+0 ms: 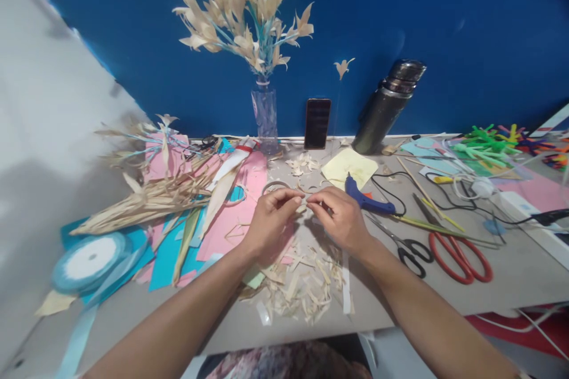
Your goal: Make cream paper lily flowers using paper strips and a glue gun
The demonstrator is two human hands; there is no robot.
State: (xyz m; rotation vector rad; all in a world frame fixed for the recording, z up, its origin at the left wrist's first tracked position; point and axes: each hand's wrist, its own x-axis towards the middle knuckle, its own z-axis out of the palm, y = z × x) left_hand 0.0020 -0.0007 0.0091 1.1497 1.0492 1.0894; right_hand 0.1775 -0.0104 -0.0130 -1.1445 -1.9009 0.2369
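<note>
Nearest, pale scraps [306, 284] litter the bench [178, 325] at six o'clock from the hands. A blue ribbon roll [91, 260] lies at eight, red-handled scissors [454, 244] at four. Central, left hand [272, 213] and right hand [342, 216] pinch close together, a tiny pale piece [303, 201] at their fingertips; which grips it, I cannot tell. Farther, a blue glue gun [368, 203] is at three, a bottle [265, 109] of pale flowers [249, 12] at eleven.

Deep-blue smooth wall [453, 18] is filling upper ctr & upper R of frame; plain off-white wall [44, 71] is rising along L side, meeting the blue w/ a slanting line, upper L. Flat greyish-beige tabletop [528, 281] is spanning mid & lower frame. Soft shadow [31, 189] is darkening the off-white wall, mid-L; faint glare [399, 42] is showing on the blue, upper R.
</note>
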